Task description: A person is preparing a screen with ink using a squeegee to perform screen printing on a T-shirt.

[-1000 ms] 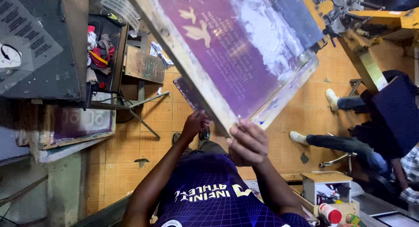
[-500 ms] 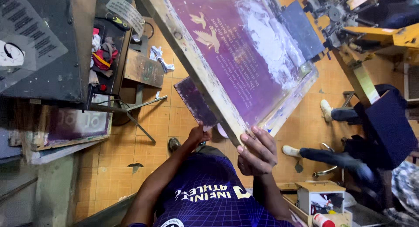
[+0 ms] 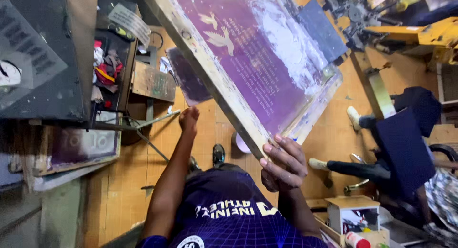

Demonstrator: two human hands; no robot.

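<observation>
Head view: your right hand (image 3: 285,163) curls round the near corner of the wooden screen-printing frame (image 3: 210,71), its purple mesh tilted up beyond; your left hand (image 3: 189,120) hangs loosely closed, empty, beside the frame's lower rail

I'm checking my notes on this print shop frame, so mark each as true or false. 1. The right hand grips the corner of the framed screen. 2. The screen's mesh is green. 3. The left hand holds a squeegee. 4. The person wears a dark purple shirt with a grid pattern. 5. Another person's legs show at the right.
1. True: the right hand curls around the lower corner of the framed screen.
2. False: the mesh is purple, with pale bird shapes and white smears.
3. False: the left hand reaches up under the screen, with no tool visible in it.
4. True: see the shirt.
5. True: the legs stretch over the tiled floor.
</observation>
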